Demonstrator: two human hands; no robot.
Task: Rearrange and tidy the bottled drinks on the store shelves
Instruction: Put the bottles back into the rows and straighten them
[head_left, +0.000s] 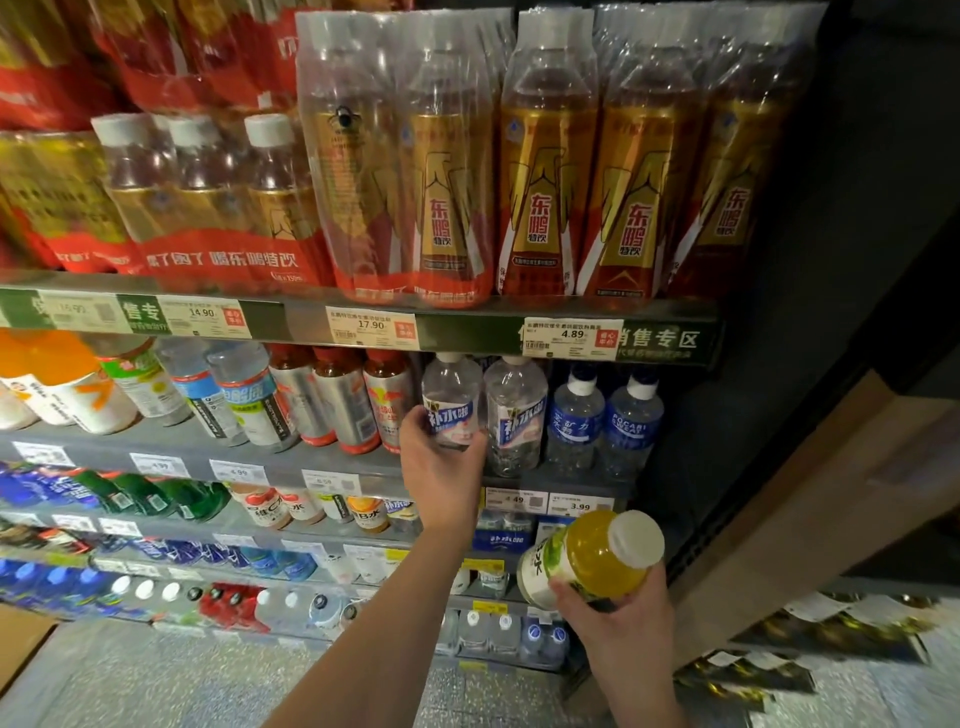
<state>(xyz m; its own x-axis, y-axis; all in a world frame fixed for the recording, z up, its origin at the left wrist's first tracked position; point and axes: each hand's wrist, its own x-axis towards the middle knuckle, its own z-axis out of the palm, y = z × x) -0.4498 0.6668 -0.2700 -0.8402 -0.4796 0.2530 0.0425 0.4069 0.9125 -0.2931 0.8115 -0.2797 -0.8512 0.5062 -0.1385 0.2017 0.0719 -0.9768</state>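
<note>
Clear bottle (451, 400) gripped by fingers (470, 441).

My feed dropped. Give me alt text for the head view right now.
The left hand grips a clear bottle with a blue-and-white label on the second shelf of a drinks display, while the right hand holds a yellow drink bottle with a white cap low, off the shelves. Gold energy-drink multipacks fill the top shelf.
</note>
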